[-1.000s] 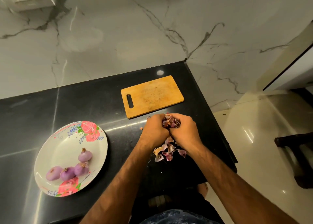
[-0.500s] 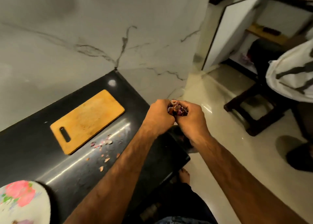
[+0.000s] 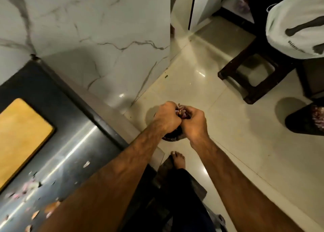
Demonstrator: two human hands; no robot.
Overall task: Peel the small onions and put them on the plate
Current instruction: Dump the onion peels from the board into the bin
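Observation:
My left hand (image 3: 167, 118) and my right hand (image 3: 195, 122) are cupped together around a bunch of purple onion peels (image 3: 182, 111). Both hands are out past the right end of the black counter (image 3: 73, 126), above the floor. Under them sits a dark round container (image 3: 172, 137), mostly hidden by my wrists. Loose peel scraps (image 3: 29, 186) lie on the counter at the lower left. The plate and the peeled onions are out of view.
A wooden cutting board (image 3: 21, 135) lies on the counter at the left. A marble wall stands behind it. A dark stool (image 3: 254, 77) and a white bag (image 3: 296, 26) are at the upper right, a dark slipper (image 3: 305, 121) at the right. My bare foot (image 3: 178, 161) is on the tiled floor.
Both hands lifted the gathered peels off the counter and carried them right, off its end and over the floor. The view swung right, so the plate left the frame.

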